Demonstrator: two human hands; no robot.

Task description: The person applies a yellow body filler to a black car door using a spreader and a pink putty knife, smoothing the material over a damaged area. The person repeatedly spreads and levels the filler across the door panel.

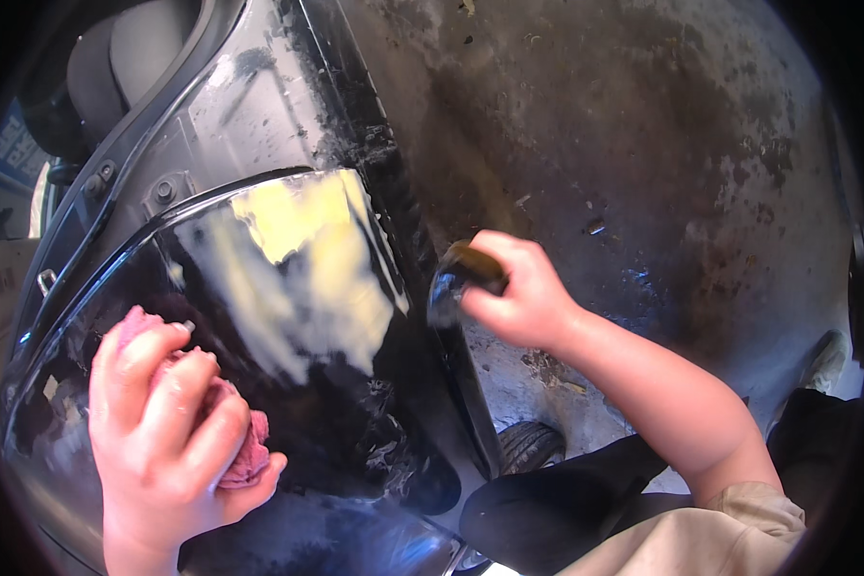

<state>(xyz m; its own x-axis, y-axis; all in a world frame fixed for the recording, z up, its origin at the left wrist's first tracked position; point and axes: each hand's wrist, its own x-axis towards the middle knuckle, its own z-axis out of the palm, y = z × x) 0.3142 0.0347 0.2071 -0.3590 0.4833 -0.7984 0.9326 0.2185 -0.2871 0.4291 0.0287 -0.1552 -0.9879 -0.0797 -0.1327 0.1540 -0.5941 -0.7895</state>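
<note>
My left hand (168, 432) is closed around a crumpled pink cloth (245, 456), over the lower left of a black car body panel (259, 413). Whether the cloth presses on the panel I cannot tell. My right hand (523, 288) grips a dark, glossy hand tool (458, 278) with a brownish upper part, at the panel's right edge. Its exact kind is blurred and partly covered by my fingers. Between the two hands, the panel carries a pale yellow patch of filler (293, 216), thick at the top and smeared thin and whitish below.
A bare grey door frame (250, 106) rises beyond the panel, with a dark seat (139, 53) inside the car. On the right lies a stained concrete floor (586, 125). A tyre (531, 446) shows beside my dark-trousered leg (547, 504), and a shoe (824, 363) stands at far right.
</note>
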